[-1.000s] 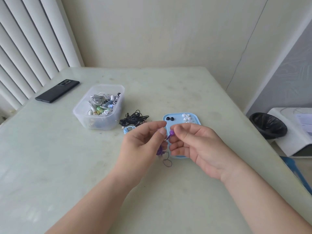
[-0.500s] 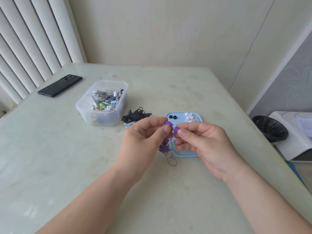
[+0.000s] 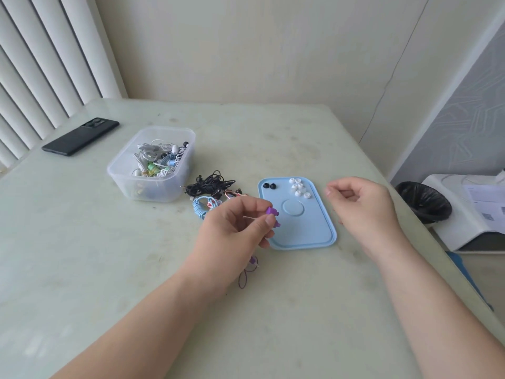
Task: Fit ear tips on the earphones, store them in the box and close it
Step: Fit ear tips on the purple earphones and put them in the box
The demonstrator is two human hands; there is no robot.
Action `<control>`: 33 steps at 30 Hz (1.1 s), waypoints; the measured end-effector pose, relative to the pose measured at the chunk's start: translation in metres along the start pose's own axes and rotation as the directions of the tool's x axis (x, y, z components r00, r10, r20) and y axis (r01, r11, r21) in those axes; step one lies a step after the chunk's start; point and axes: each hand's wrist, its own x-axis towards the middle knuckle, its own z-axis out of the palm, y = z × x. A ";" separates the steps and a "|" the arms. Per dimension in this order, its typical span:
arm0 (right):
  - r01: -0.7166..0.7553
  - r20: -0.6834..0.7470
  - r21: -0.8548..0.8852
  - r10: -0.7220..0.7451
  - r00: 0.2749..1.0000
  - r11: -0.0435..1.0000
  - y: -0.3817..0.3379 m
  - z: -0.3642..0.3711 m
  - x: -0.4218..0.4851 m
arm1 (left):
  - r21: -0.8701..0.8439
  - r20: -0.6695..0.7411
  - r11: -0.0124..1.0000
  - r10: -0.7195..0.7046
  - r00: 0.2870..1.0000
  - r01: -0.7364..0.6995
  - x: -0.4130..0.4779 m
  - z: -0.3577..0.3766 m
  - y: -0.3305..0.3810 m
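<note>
The purple earphones (image 3: 272,212) are pinched between the thumb and curled fingers of the left hand (image 3: 237,228), just left of the frame's centre. 2 purple buds are seen at the fingertips, above the left edge of the light blue rectangular plastic lid (image 3: 303,231). Their thin purple cable (image 3: 247,272) is seen trailing below the hand onto the pale green tabletop (image 3: 82,255).

The right hand (image 3: 360,206) is held right of the lid, well apart from the left hand. Its fingers are loosely curled and nothing is seen in it.

On the lid's upper end, 2 black ear tips (image 3: 269,186) are laid at the left corner and a cluster of white ear tips (image 3: 299,187) at the right.

The clear plastic box (image 3: 153,191) is placed left of centre, uncovered, with a tangle of mixed earphones inside. Between the box and the lid, a black tangled earphone cable (image 3: 210,184) and a light blue coiled cable (image 3: 202,209) are laid side by side.

A black phone (image 3: 80,136) is seen flat at the upper left of the tabletop, and a black-lined bin (image 3: 425,201) at the right edge of the frame, beyond the tabletop.
</note>
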 end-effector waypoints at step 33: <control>-0.289 0.464 0.485 0.038 0.885 0.825 -0.031 0.030 -0.033 | -0.272 -0.030 0.962 -0.005 1.000 -0.004 0.001 0.001 -0.002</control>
